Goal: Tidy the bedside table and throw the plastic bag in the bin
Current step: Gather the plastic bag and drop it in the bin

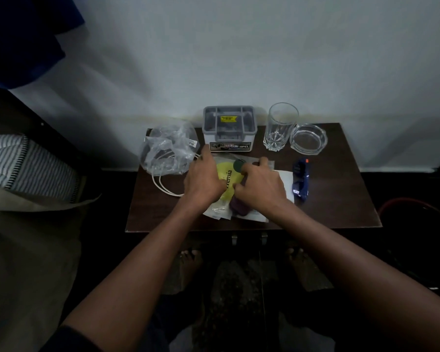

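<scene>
The bedside table (335, 199) was a dark wood-grain slab against a pale wall, with striped bedding (28, 168) at its left. On its far left corner the crumpled clear plastic bag (167, 148) sat puffed up, thin and glossy, with a white cord (163, 186) looping out beneath it toward the front edge. It lay to the left of both hands and a little beyond them, so the left hand was plainly the nearer one for taking it; I saw no bin anywhere.

Behind the hands stood a grey plastic box with a compartmented lid (229, 128), and to its right a tall clear tumbler (281, 127) with a cut base, then a low round glass ashtray (308, 139) just beside it. Toward the right a small blue wrapper (300, 180) lay lengthwise, front to back.

In the middle a flat sachet with a yellow-green printed panel (225, 180) lay on white paper (286, 180), its long axis running roughly front to back under the hands. The left hand (203, 179) rested on the sachet's left part, fingers fairly straight and reaching toward the box; I couldn't tell whether it pinched anything. The right hand (261, 185) had its fingers curled at a small dark green round disc (238, 165) on the sachet's far end, seemingly holding it, though the grip itself was hidden. A dark purple thing (238, 208) showed under that wrist; I couldn't make it out.
</scene>
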Demonstrator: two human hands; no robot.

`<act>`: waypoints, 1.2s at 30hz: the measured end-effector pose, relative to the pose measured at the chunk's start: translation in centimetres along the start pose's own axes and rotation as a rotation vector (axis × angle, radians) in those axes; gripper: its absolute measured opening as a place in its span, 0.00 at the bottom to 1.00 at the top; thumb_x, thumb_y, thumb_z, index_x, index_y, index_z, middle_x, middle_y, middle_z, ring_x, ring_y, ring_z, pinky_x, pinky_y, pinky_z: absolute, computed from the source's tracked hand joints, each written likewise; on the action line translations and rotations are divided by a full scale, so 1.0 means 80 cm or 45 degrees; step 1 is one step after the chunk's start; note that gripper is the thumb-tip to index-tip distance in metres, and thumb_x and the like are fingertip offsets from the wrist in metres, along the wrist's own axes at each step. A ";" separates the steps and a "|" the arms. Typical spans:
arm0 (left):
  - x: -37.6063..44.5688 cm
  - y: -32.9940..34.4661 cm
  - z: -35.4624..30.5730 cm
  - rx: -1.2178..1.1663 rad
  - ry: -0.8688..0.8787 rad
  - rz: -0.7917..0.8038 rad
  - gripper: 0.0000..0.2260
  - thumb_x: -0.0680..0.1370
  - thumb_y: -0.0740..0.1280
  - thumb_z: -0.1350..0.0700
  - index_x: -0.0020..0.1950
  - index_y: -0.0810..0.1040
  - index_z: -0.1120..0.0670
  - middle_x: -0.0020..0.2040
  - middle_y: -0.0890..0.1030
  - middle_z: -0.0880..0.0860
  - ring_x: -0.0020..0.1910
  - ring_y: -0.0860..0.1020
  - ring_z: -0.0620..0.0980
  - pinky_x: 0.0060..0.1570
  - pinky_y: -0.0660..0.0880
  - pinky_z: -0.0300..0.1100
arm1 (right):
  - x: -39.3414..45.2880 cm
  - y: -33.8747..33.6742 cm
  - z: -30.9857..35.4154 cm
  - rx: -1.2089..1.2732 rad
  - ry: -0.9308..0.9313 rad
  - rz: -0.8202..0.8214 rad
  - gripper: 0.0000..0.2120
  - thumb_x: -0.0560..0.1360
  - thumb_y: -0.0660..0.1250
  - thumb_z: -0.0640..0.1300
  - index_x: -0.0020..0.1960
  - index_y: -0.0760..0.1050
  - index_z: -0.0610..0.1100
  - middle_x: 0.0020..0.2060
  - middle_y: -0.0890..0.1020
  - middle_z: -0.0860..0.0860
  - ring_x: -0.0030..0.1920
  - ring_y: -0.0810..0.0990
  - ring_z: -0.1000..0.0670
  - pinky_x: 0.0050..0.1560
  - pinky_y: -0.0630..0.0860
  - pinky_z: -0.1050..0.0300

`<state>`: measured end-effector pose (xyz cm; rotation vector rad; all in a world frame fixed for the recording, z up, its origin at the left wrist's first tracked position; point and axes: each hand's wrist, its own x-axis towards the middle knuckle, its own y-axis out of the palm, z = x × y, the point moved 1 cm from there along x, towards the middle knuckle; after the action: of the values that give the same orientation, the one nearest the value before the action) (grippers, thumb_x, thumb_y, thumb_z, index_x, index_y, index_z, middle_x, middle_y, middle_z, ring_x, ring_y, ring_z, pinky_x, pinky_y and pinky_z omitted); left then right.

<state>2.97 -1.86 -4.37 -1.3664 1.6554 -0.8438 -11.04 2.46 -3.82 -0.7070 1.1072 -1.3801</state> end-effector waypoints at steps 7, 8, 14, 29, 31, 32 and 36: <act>0.004 0.003 0.001 0.045 -0.155 0.067 0.45 0.72 0.80 0.50 0.80 0.59 0.58 0.77 0.68 0.63 0.76 0.67 0.65 0.72 0.68 0.56 | 0.007 -0.001 -0.011 0.110 0.039 0.036 0.24 0.73 0.71 0.50 0.69 0.77 0.54 0.65 0.72 0.42 0.60 0.79 0.32 0.54 0.76 0.49; 0.004 0.004 -0.002 0.051 -0.172 0.045 0.45 0.71 0.81 0.49 0.80 0.59 0.58 0.77 0.67 0.64 0.76 0.66 0.65 0.73 0.67 0.56 | 0.008 0.000 -0.011 0.103 0.037 0.037 0.24 0.73 0.71 0.51 0.69 0.77 0.53 0.65 0.72 0.42 0.60 0.79 0.33 0.53 0.75 0.49; 0.014 0.005 -0.005 -0.070 -0.349 0.070 0.50 0.70 0.82 0.47 0.82 0.55 0.57 0.80 0.58 0.63 0.77 0.63 0.68 0.76 0.64 0.58 | 0.007 -0.003 -0.010 0.092 0.025 0.038 0.24 0.74 0.71 0.51 0.70 0.78 0.54 0.66 0.73 0.42 0.62 0.79 0.34 0.56 0.76 0.50; 0.020 0.007 0.008 -0.029 -0.392 0.006 0.42 0.72 0.78 0.38 0.77 0.65 0.59 0.76 0.71 0.62 0.75 0.69 0.66 0.72 0.66 0.58 | 0.013 -0.004 -0.014 0.139 0.034 0.097 0.27 0.70 0.73 0.49 0.69 0.76 0.52 0.65 0.74 0.42 0.63 0.77 0.37 0.52 0.68 0.53; 0.023 0.004 0.006 -0.078 -0.409 -0.029 0.38 0.72 0.78 0.39 0.74 0.68 0.57 0.73 0.75 0.59 0.74 0.70 0.64 0.70 0.64 0.57 | 0.014 -0.004 -0.015 0.138 0.037 0.096 0.27 0.70 0.73 0.49 0.69 0.76 0.51 0.65 0.74 0.42 0.63 0.77 0.37 0.52 0.68 0.53; 0.024 0.002 0.005 -0.091 -0.411 -0.034 0.37 0.72 0.78 0.39 0.73 0.70 0.57 0.72 0.76 0.59 0.73 0.70 0.64 0.70 0.64 0.57 | 0.014 -0.004 -0.015 0.138 0.038 0.096 0.27 0.70 0.73 0.48 0.69 0.76 0.51 0.65 0.74 0.42 0.63 0.77 0.37 0.52 0.68 0.52; 0.020 0.003 0.006 0.051 -0.421 0.080 0.39 0.72 0.76 0.35 0.75 0.70 0.56 0.77 0.67 0.63 0.76 0.66 0.66 0.71 0.65 0.61 | 0.015 -0.003 -0.015 0.128 0.037 0.092 0.27 0.69 0.73 0.49 0.68 0.77 0.51 0.65 0.74 0.42 0.63 0.77 0.37 0.52 0.68 0.52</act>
<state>3.14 -3.36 -5.06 -1.3379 1.4095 -0.5755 -12.42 1.54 -4.26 -0.5708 1.0682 -1.3778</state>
